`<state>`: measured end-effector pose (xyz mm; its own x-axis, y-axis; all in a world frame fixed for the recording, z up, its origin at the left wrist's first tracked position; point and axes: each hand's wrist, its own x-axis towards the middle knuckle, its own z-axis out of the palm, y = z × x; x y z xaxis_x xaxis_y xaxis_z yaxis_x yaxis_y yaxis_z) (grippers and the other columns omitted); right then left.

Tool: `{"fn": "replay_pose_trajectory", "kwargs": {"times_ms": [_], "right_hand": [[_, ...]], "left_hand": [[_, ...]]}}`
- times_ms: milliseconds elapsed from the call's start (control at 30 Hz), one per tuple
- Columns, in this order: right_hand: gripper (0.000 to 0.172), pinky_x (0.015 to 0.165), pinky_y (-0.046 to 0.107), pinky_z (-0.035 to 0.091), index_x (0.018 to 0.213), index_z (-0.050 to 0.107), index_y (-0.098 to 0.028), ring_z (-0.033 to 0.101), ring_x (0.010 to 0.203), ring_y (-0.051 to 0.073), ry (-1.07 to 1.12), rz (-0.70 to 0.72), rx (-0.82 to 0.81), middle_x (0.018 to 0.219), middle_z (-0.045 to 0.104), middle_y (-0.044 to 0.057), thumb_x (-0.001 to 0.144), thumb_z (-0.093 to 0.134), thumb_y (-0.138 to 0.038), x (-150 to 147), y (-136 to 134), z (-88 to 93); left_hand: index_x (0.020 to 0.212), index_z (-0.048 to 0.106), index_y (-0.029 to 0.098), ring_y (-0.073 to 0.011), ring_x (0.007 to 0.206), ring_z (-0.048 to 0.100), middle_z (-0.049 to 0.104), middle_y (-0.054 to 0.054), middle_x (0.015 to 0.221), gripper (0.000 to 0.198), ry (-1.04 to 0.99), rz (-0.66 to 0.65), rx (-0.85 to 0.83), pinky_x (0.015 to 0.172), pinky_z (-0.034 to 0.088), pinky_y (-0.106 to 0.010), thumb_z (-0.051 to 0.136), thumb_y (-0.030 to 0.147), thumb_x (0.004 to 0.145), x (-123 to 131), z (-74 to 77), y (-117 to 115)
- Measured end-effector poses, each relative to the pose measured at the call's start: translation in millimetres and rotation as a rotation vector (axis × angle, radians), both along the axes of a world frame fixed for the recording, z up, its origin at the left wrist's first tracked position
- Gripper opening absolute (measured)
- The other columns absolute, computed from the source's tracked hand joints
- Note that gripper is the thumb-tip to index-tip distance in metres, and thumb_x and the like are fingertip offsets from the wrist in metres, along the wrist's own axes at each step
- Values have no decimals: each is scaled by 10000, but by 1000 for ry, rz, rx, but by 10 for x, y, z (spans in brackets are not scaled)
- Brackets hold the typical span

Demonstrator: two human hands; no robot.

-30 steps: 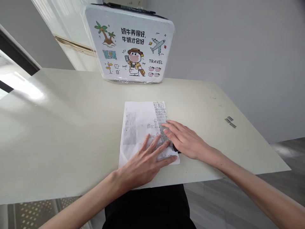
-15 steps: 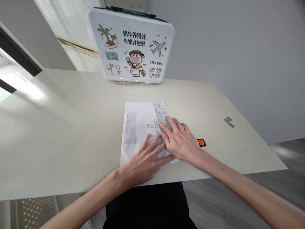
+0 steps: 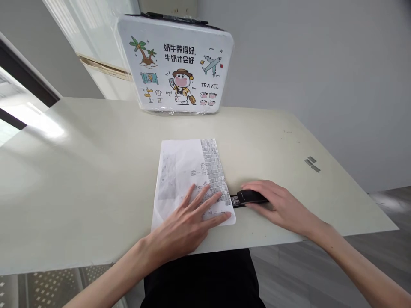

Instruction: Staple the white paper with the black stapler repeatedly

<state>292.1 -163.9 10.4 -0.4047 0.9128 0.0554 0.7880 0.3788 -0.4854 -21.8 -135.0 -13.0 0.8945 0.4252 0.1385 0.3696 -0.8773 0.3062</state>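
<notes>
Printed sheets of paper [image 3: 180, 171] lie flat on the table, with a dense band of small print along their right side. My left hand [image 3: 192, 222] rests on the lower part of the paper with its fingers spread. To the right, my right hand [image 3: 279, 207] is closed around a black stapler [image 3: 252, 196]. The stapler lies on the table with its front end at the paper's lower right edge; whether its tip goes under the sheets I cannot tell. Its back end is hidden by my right hand.
A white case with cartoon prints [image 3: 176, 64], wrapped in clear plastic, stands at the back of the table [image 3: 96, 179]. Several staple strips [image 3: 312, 164] lie at the right, and small bits lie farther back. A grey wall rises behind.
My right hand has left the paper, moved right and taken hold of the stapler. The paper appears slightly farther left, with my left hand still spread on it.
</notes>
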Motion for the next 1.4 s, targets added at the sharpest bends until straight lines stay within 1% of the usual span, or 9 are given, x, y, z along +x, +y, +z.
{"fn": "replay_pose_trajectory", "kwargs": {"times_ms": [133, 200, 400, 567, 800, 967, 1167, 1267, 1400], "right_hand": [[321, 817, 412, 618, 1235, 651, -295, 729, 1038, 276, 58, -169, -28, 1219, 743, 79, 1049, 525, -524, 198, -133, -126], [352, 716, 376, 618, 1238, 657, -297, 739, 975, 273, 74, -278, -26, 1201, 748, 83, 1027, 547, -557, 295, -209, -184], [449, 531, 327, 570, 1233, 675, -288, 747, 831, 266, 126, -559, 8, 1145, 774, 88, 957, 613, -636, 508, -400, -358], [444, 473, 300, 533, 1159, 702, -272, 744, 821, 270, 185, -645, 77, 1077, 781, 97, 940, 630, -651, 481, -446, -409], [423, 415, 298, 493, 1128, 701, -271, 721, 733, 252, 216, -728, 238, 1027, 775, 99, 924, 650, -639, 495, -460, -410], [433, 519, 323, 535, 1103, 692, -270, 668, 683, 229, 199, -811, 360, 954, 767, 78, 915, 645, -657, 452, -450, -291], [468, 492, 314, 486, 1106, 695, -268, 622, 648, 213, 226, -823, 336, 932, 756, 67, 896, 644, -683, 326, -386, -101], [451, 522, 320, 496, 1107, 696, -267, 634, 697, 224, 239, -811, 319, 957, 753, 67, 906, 642, -667, 283, -342, -65], [397, 613, 332, 531, 1116, 693, -267, 646, 754, 228, 269, -738, 294, 989, 756, 63, 931, 650, -616, 211, -232, -32]], "left_hand": [[1665, 296, 355, -350, 1616, 127, 217, -30, 1749, 681, -19, 7, 8, 1305, 159, -639, 580, 305, 1048, -158, 38, 59], [1687, 222, 355, -345, 1615, 134, 198, -31, 1752, 704, -12, 83, 32, 1302, 182, -625, 554, 430, 1070, -338, 36, 159], [1677, 193, 438, -377, 1599, 190, 194, 36, 1747, 778, 55, 351, 81, 1281, 219, -662, 562, 615, 1015, -1009, -40, 516], [1679, 193, 433, -390, 1602, 173, 173, 25, 1752, 837, 126, 356, 130, 1283, 210, -660, 600, 644, 978, -1088, -71, 561], [1654, 328, 375, -386, 1613, 145, 239, -30, 1744, 760, 84, 344, 113, 1284, 169, -658, 564, 666, 993, -415, -78, 732], [1594, 475, 285, -429, 1611, 111, 298, -92, 1726, 800, 5, 319, 26, 1281, 113, -679, 557, 748, 948, 493, -150, 991], [1548, 533, 238, -490, 1596, 100, 334, -104, 1711, 855, -36, 294, -53, 1284, 48, -692, 648, 746, 870, 1552, -230, 1102], [1567, 500, 231, -492, 1595, 98, 333, -108, 1710, 831, -45, 273, -49, 1290, 56, -680, 706, 625, 865, 1738, -273, 1113], [1585, 450, 227, -332, 1603, 238, 411, -98, 1673, 598, -191, 235, -117, 1307, 213, -538, 517, 453, 1036, 1436, -283, 1209]]}}
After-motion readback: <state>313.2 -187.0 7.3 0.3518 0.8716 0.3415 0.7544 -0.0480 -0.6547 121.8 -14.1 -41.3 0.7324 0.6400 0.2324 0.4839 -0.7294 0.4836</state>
